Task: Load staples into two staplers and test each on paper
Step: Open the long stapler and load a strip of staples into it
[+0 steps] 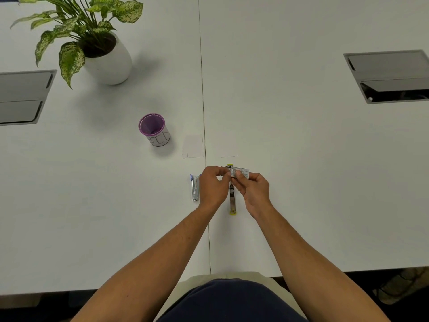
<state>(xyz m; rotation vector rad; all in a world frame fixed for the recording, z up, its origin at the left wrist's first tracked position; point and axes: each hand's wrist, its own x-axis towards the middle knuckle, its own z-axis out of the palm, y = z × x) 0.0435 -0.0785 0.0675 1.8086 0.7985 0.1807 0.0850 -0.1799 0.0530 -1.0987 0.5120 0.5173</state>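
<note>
one head-worn wide view, steeply down over a white table (301, 159)

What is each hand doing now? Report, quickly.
Left hand: pinching the end of the staple box.
Right hand: gripping the staple box.

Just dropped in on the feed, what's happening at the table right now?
A person sits at a white table, both hands raised over a yellow stapler lying opened out flat. The right hand pinches a small staple box; the left hand has its fingertips at the box's end, seemingly opening it or drawing staples out. A blue stapler lies untouched just left of the hands. Two paper slips lie farther out, near a purple cup.
</note>
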